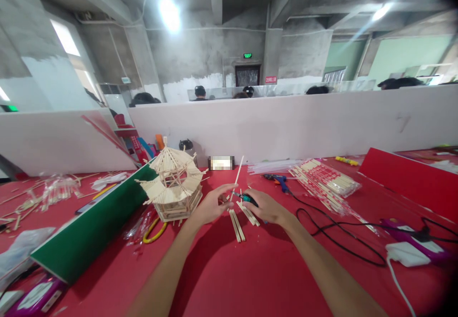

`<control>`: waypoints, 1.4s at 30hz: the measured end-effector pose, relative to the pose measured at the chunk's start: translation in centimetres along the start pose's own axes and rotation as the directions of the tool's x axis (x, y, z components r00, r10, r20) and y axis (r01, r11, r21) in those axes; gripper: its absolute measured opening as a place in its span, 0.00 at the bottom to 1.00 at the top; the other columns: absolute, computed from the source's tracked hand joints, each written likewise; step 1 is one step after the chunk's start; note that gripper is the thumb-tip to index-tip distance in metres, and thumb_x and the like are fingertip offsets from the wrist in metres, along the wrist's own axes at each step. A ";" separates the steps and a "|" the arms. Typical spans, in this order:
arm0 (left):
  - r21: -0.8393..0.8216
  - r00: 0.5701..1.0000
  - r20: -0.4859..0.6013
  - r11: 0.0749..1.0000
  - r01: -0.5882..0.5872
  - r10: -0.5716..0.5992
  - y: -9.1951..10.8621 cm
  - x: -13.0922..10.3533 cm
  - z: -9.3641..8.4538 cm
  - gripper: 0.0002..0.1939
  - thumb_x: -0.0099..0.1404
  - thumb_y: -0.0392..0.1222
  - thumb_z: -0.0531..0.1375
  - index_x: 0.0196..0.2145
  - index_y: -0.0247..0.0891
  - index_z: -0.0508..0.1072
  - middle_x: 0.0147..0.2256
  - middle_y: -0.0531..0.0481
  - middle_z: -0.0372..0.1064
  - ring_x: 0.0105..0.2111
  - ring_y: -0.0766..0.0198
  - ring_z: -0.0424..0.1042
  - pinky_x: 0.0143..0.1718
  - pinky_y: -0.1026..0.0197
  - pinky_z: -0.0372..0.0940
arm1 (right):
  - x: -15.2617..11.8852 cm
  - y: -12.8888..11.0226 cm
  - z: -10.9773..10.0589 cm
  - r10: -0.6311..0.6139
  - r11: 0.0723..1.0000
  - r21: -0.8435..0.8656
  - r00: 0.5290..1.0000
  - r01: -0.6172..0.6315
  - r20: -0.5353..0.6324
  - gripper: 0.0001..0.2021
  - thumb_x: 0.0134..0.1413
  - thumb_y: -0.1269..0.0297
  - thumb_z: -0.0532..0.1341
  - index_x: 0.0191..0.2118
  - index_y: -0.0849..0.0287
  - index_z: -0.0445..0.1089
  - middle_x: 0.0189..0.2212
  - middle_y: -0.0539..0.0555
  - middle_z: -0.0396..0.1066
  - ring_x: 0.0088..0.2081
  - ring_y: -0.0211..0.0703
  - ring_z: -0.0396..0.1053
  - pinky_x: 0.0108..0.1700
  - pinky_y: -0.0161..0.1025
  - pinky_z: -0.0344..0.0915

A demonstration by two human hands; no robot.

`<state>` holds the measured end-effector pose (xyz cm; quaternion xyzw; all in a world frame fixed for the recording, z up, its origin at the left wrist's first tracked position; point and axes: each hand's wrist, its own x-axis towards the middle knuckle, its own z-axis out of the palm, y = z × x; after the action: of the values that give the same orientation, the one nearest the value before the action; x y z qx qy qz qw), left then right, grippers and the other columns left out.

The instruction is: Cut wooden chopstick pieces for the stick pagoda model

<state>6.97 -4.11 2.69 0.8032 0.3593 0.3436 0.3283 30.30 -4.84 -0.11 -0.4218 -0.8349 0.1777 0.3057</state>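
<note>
My left hand [215,203] is closed on a thin pale wooden stick [239,171] that slants up and away from me. In my right hand [267,206] is a pair of small cutting pliers [246,197] with teal and black handles; the jaws point left and meet the stick near my left fingers. Whether the jaws are closed is too small to tell. Just below my hands lie several short sticks [237,225] on the red tabletop [214,279]. Left of my left arm stands a pavilion model [175,183] built from sticks, with a tiered roof.
A green board [96,226] stands at left, a red board [411,183] at right. A blue glue gun [277,181] trails a black cable [343,240] to a purple power strip [411,240]. Packaged sticks [329,178] lie behind it. A white partition [286,121] closes the back.
</note>
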 end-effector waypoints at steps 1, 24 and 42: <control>-0.006 1.000 0.011 1.000 0.002 -0.002 0.0 0.0 -0.1 0.29 0.58 0.37 0.61 0.58 0.45 0.68 0.54 0.45 0.68 0.34 0.63 0.69 0.42 0.58 0.66 | 0.0 0.0 0.0 0.005 1.000 0.000 1.000 -0.005 0.002 0.14 0.63 0.55 0.55 0.47 0.59 0.67 0.40 0.57 0.71 0.40 0.45 0.68 0.42 0.39 0.60; -0.266 0.932 -0.345 0.964 0.015 -0.110 -1.0 1.0 3.1 0.21 0.68 0.58 0.50 0.33 0.37 0.69 0.27 0.52 0.65 0.27 0.66 0.64 0.31 0.65 0.60 | 0.7 -2.1 2.8 -0.059 0.971 -0.237 0.995 0.038 -0.082 0.14 0.64 0.57 0.54 0.47 0.62 0.64 0.40 0.60 0.69 0.42 0.49 0.66 0.46 0.42 0.59; 0.126 0.877 -0.479 0.991 0.037 0.029 -1.6 1.1 3.2 0.17 0.72 0.49 0.45 0.32 0.40 0.66 0.32 0.50 0.63 0.36 0.61 0.65 0.42 0.59 0.60 | 2.1 -2.3 3.9 0.070 0.923 -0.376 0.997 -0.082 -0.045 0.21 0.66 0.48 0.48 0.45 0.61 0.66 0.40 0.61 0.72 0.41 0.50 0.71 0.41 0.40 0.58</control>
<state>9.44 -3.29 0.03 0.7120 0.4529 0.5069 0.1762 25.38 -4.66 -1.01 -0.5073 -0.8318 0.0191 0.2245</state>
